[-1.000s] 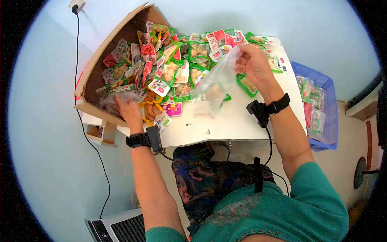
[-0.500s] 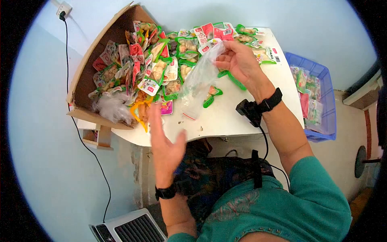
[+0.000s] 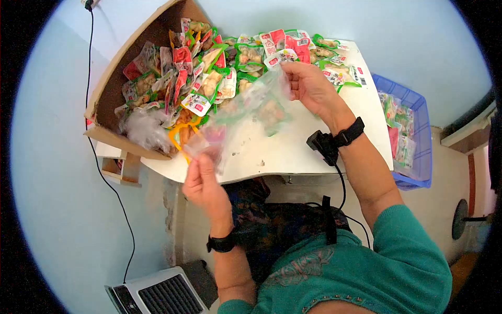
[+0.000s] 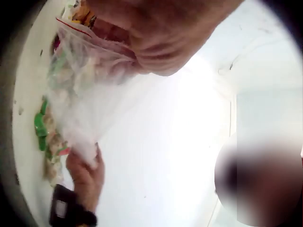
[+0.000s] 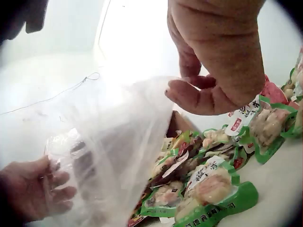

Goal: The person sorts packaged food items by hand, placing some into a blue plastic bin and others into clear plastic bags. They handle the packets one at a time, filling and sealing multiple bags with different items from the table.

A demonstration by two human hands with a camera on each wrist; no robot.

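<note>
A clear plastic bag [image 3: 246, 104] is stretched between both hands above the white table. My left hand [image 3: 206, 186] pinches its lower left end, near the table's front edge. At the upper right, my right hand [image 3: 314, 91] pinches the other end with thumb and fingers. The left wrist view shows a red line along the bag's edge [image 4: 73, 27] beside my left hand [image 4: 156, 33]. In the right wrist view the bag [image 5: 113, 151] hangs between my right hand [image 5: 218, 61] and my left hand [image 5: 35, 191]. Sealed food packets [image 3: 250, 55] lie behind the bag.
An open cardboard box [image 3: 112, 78] full of packets lies on the left, with a crumpled clear bag [image 3: 146, 128] at its front. More packets lie along the back of the white table [image 3: 366, 125]. A blue basket [image 3: 422, 131] holding packets stands to the right.
My left hand let go of the crumpled plastic in the box, moved right and towards me, and now grips the bag's lower end. My right hand keeps its hold; the bag is pulled out sideways.
</note>
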